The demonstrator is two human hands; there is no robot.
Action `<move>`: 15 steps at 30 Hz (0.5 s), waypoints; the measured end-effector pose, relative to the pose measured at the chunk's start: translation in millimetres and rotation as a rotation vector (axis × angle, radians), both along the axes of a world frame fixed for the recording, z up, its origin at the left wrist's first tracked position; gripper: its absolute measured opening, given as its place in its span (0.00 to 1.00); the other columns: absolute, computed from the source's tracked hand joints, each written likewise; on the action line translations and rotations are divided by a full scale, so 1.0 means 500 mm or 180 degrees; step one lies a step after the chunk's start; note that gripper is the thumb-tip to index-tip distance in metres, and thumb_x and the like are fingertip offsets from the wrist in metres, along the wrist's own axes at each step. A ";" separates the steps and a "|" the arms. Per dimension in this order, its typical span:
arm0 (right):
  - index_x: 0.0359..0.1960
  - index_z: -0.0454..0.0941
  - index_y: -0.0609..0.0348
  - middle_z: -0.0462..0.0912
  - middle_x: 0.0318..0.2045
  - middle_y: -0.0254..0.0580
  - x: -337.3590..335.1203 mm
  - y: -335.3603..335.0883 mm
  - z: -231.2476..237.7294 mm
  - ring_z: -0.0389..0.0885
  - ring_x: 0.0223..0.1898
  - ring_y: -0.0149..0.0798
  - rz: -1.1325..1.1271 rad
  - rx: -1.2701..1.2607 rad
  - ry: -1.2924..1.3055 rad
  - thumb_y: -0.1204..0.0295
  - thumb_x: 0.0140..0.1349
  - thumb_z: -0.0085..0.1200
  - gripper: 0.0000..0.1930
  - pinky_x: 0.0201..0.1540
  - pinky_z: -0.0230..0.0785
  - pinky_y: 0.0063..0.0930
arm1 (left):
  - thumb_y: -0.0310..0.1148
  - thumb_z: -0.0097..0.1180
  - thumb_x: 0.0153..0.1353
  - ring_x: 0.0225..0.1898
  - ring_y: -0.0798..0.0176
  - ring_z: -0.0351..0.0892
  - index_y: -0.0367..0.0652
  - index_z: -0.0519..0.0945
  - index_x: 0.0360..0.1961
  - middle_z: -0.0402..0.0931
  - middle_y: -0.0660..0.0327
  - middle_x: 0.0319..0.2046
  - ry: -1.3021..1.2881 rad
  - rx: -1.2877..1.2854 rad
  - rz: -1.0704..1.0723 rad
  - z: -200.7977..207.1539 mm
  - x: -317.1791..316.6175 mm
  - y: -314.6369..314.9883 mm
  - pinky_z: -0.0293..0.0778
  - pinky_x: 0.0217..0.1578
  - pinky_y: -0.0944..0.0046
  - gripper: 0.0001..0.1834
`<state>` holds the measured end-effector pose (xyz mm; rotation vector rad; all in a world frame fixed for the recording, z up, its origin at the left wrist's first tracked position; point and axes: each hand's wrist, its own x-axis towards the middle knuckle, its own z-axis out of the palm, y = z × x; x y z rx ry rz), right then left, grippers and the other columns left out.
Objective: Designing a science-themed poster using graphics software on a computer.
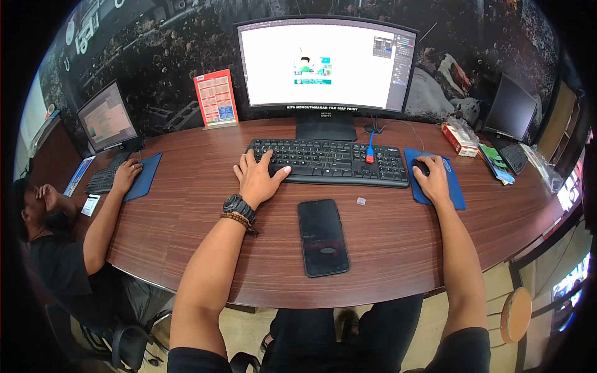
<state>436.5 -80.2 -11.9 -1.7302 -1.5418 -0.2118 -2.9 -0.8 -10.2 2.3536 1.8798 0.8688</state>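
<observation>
My left hand (256, 180) rests on the left part of the black keyboard (323, 165), fingers spread over the keys and thumb near the space bar. A dark watch (239, 207) and beaded bracelets circle that wrist. My right hand (433, 181) is wrapped over a black computer mouse (423, 166) on a blue mouse pad (449, 191). Beyond the keyboard stands a monitor (267, 71) showing a design program with a small green and blue picture on a white canvas. Between my forearms a black phone (324, 238) lies face up.
A blue cable with a red connector (370, 157) lies over the keyboard. A small grey piece (361, 201) sits beside the phone. A red calendar (216, 99) stands left of the monitor. At left, another person uses a second computer (109, 118). A box (459, 140) and monitor (511, 107) stand right.
</observation>
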 end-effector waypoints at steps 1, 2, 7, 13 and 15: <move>0.49 0.82 0.56 0.76 0.52 0.51 -0.002 0.000 0.000 0.77 0.54 0.55 -0.0014 0.0018 -0.0005 0.65 0.58 0.61 0.17 0.57 0.71 0.43 | 0.62 0.57 0.62 0.72 0.32 0.48 0.44 0.72 0.67 0.54 0.31 0.68 -0.0003 -0.0001 0.0003 -0.002 -0.001 0.000 0.42 0.69 0.34 0.41; 0.50 0.82 0.56 0.75 0.52 0.51 -0.005 0.000 0.001 0.77 0.54 0.55 -0.0027 0.0035 -0.0009 0.65 0.58 0.61 0.18 0.57 0.71 0.43 | 0.62 0.56 0.62 0.72 0.32 0.48 0.44 0.72 0.67 0.54 0.31 0.68 -0.0005 0.0002 -0.0003 -0.004 -0.003 0.001 0.42 0.69 0.34 0.41; 0.51 0.81 0.55 0.74 0.54 0.51 -0.003 -0.001 0.004 0.77 0.54 0.56 -0.0069 -0.0022 -0.0052 0.64 0.59 0.60 0.19 0.57 0.71 0.44 | 0.62 0.56 0.63 0.72 0.32 0.48 0.44 0.71 0.67 0.55 0.31 0.68 0.0020 0.0020 -0.0005 -0.004 0.000 0.003 0.41 0.69 0.34 0.41; 0.51 0.80 0.55 0.74 0.54 0.51 -0.005 -0.003 0.004 0.77 0.54 0.56 -0.0043 -0.0058 -0.0072 0.64 0.59 0.60 0.19 0.56 0.71 0.44 | 0.62 0.56 0.62 0.73 0.32 0.45 0.42 0.72 0.67 0.53 0.31 0.69 -0.0115 -0.0074 -0.0080 -0.004 -0.001 0.003 0.35 0.68 0.27 0.41; 0.51 0.80 0.55 0.75 0.53 0.51 -0.003 -0.001 0.001 0.77 0.54 0.56 -0.0033 -0.0021 -0.0060 0.64 0.59 0.60 0.18 0.56 0.71 0.44 | 0.62 0.56 0.62 0.73 0.32 0.45 0.44 0.72 0.66 0.53 0.31 0.69 -0.0134 -0.0062 -0.0090 -0.004 -0.001 0.003 0.34 0.68 0.27 0.40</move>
